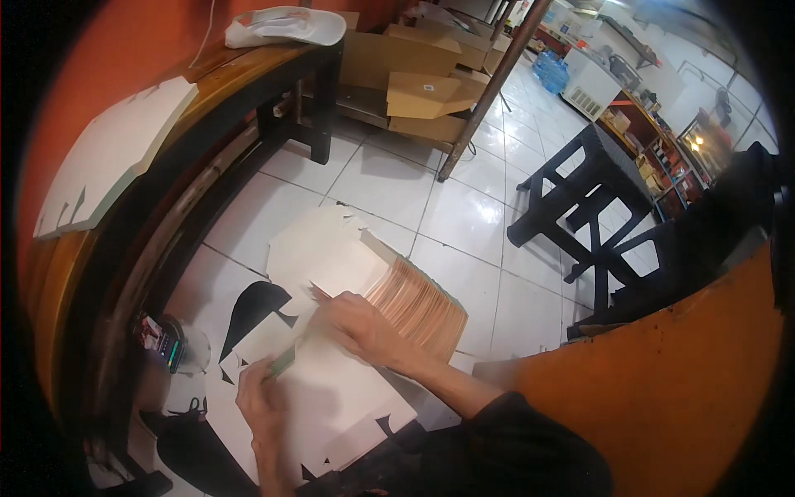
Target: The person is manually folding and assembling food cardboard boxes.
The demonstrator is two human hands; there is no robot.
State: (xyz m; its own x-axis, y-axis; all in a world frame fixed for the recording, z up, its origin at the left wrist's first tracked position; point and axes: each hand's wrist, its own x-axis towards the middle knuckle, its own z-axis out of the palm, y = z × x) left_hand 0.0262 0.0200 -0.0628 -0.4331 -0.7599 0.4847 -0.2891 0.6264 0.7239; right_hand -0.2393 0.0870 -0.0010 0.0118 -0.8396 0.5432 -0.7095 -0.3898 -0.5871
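Note:
Large white die-cut card sheets with dark notches along their edges lie over my lap. My left hand is closed at their left side, its fingers around a piece with a pale green edge. Above the sheets, my right hand is closed and slightly blurred. A thin reddish-brown edge shows at its fingertips; what they grip is unclear. Just beyond lies a thick row of card pieces with brown edges, next to another white cut sheet.
On the left, a wooden bench bears a stack of white cut card and a white visor-like item. A phone stands by a clear container. Cardboard boxes, a black plastic stool and an orange surface surround the tiled floor.

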